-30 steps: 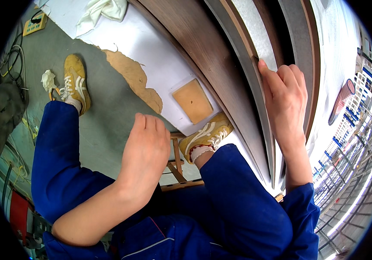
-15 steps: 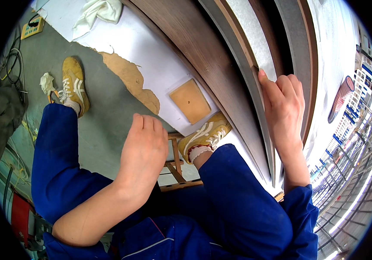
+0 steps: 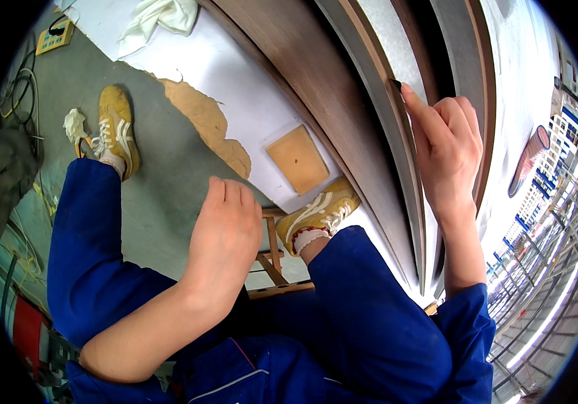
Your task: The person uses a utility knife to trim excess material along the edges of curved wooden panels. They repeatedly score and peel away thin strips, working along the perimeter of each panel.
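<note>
My right hand [image 3: 452, 148] is closed, thumb and fingertips pinching a small thin dark piece [image 3: 396, 84] with a pointed tip. The piece sits at the edge of a grey panel with a brown edge strip [image 3: 374, 52], one of several long panels lying side by side at the right. Beside it on the left is a wider wood-grain panel [image 3: 296, 50]. My left hand [image 3: 225, 225] hovers over the stool between my legs, back upward, fingers curled together. Whatever those fingers hold, if anything, is hidden.
A square tan pad [image 3: 297, 160] lies on the white sheet [image 3: 235, 87] near my right shoe. A white cloth [image 3: 159, 23] lies farther off. Torn brown paper [image 3: 201, 121] edges the sheet. A wooden stool [image 3: 272, 252] is under me; cables [image 3: 23, 94] and a socket strip [image 3: 55, 37] are left.
My right hand has moved a little farther along the panel edge and turned slightly outward, so the dark piece's tip shows at its fingertips. My left hand stays almost in place.
</note>
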{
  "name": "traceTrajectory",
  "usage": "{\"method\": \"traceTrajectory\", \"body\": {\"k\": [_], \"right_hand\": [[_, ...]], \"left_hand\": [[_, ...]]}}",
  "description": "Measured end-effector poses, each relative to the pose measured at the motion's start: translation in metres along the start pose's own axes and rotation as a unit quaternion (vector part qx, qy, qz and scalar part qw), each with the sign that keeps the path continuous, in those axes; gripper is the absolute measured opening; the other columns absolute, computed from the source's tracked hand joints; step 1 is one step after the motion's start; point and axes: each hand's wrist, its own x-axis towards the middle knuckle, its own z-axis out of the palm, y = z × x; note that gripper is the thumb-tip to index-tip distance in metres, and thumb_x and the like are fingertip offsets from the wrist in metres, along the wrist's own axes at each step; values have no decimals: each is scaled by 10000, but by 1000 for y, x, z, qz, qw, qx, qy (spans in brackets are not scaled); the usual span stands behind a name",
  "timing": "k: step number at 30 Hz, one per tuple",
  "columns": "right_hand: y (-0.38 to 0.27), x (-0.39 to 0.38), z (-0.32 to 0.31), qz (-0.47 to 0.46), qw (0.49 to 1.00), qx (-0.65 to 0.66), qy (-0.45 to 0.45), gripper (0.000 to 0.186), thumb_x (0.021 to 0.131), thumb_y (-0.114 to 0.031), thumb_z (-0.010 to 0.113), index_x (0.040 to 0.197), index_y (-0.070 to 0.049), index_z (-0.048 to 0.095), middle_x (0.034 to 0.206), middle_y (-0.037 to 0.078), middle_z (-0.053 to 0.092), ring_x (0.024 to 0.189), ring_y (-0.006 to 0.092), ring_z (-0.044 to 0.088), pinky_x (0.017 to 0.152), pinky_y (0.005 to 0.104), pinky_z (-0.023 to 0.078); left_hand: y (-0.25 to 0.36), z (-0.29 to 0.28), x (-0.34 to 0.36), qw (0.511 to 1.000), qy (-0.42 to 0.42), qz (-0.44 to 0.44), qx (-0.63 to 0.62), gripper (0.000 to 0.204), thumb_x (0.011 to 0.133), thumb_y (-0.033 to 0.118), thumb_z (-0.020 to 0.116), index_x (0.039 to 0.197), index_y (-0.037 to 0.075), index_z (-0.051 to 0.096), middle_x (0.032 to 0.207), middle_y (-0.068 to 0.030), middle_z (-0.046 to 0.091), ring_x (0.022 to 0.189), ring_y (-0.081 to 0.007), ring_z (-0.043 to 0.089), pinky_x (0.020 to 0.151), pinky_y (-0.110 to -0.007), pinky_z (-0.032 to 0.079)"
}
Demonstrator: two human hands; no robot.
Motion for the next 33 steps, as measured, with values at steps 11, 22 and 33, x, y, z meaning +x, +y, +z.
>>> {"method": "traceTrajectory", "body": {"k": [11,22,33], "right_hand": [[-1,6,3,-6,1000,-5,-16,266,756,-15,698,1017,-65,714,718,54,439,713,210,477,664,343,439],[-14,18,-14,31,994,-33,-95,211,794,-33,665,1002,-47,697,728,75,455,748,234,495,734,357,450],[-13,-18,-25,62,997,8,-45,271,774,3,721,1030,-87,730,698,42,407,688,193,452,604,330,406]], "left_hand": [[1,1,-1,1000,-10,4,8,247,828,134,560,1031,32,655,1002,-117,599,1019,-248,551,1007,-373,377],[2,4,-2,1000,18,-6,7,230,806,124,580,1002,38,664,957,-101,596,984,-242,553,982,-358,386],[-7,-21,13,968,158,-6,-195,344,752,92,602,1084,6,635,901,-76,575,880,-200,553,765,-301,462]]}}
